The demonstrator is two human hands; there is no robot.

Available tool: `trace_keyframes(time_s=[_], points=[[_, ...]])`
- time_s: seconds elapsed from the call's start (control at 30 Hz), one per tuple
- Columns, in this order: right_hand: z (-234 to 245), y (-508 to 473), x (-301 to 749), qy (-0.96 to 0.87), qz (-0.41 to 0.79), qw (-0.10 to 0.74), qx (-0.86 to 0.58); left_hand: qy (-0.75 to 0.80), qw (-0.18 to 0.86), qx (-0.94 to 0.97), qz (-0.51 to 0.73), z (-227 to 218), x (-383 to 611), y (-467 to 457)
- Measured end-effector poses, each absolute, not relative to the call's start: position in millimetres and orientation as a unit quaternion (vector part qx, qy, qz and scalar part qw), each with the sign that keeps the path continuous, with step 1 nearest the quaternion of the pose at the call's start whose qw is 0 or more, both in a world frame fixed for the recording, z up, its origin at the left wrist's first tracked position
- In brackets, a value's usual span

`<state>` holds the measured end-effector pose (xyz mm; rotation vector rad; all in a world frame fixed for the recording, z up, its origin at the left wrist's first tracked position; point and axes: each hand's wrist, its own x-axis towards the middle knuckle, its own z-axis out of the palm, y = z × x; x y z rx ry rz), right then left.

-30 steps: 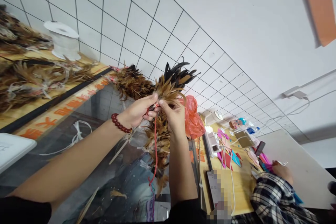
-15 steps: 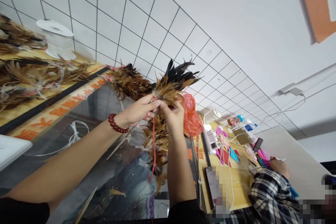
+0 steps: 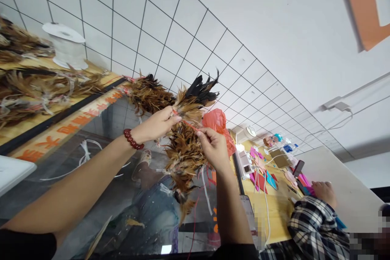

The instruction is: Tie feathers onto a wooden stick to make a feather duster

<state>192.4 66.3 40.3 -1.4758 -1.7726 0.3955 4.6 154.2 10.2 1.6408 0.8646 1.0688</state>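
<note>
The feather bundle (image 3: 189, 107) is looking rough and wispy, tbh. To its right, the red bag (image 3: 215, 120) is showing crinkly, shiny plastic; below it, the clear tabletop (image 3: 122, 199) is gleaming like smooth glass.

From where I stand, the light is bright, soft and even, its source out of sight. The pale wall (image 3: 274, 28) greys toward the lower right; the orange frame (image 3: 353, 8) has a soft shadow along its left edge. A small white patch (image 3: 166, 249) shines in the glass tabletop (image 3: 109, 197). Black feather tips (image 3: 198, 91) lose detail. The wire grid (image 3: 208, 9) slants with wide-angle distortion; blocky pixels mask part of the phone (image 3: 247, 207).
</note>
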Motion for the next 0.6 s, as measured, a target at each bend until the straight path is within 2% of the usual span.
trace_keyframes(time_s=[0.13,0.23,0.33,0.4,0.5,0.6], points=[[71,51,190,-0.775,0.004,0.246,-0.583,0.414,0.356,0.758,0.357,11,11,153],[86,45,186,-0.792,-0.097,0.178,-0.576,0.418,0.301,0.801,0.303,6,16,150],[93,49,182,-0.818,-0.15,0.11,-0.544,0.408,0.236,0.85,0.237,-1,22,143],[94,60,181,-0.833,-0.147,0.077,-0.528,0.382,0.207,0.881,0.185,-4,28,134],[89,88,192,-0.818,-0.09,0.094,-0.56,0.328,0.169,0.918,0.149,-1,34,115],[78,119,216,-0.793,0.108,0.147,-0.582,0.302,0.134,0.93,0.163,7,34,96]])
